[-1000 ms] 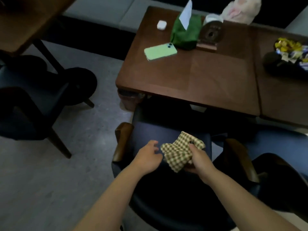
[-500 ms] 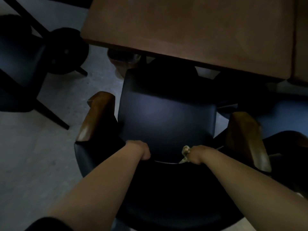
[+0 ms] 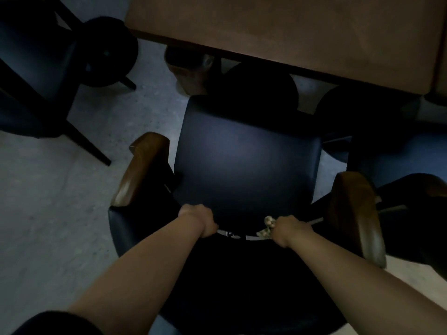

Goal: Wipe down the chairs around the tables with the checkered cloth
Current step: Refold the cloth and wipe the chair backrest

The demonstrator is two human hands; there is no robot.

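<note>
Dark navy padded chair (image 3: 246,165) directly below the camera, seat facing a brown wooden table (image 3: 290,32) whose edge runs across the top of the view; wooden armrests on both sides, left armrest (image 3: 140,172) and right armrest (image 3: 355,213); both forearms reach down to the gap where seat meets backrest. Left hand (image 3: 199,220) curled at that gap, fingers tucked out of sight, so what it grips, if anything, cannot be told; right hand (image 3: 287,229) fisted around the checkered cloth (image 3: 267,226), only a small bunched tuft showing at the thumb side, touching the rear edge of the seat. Hands apart, a thin pale strip visible between them; second dark chair (image 3: 31,68) at upper left on grey floor (image 3: 48,213); lighting dim.
</note>
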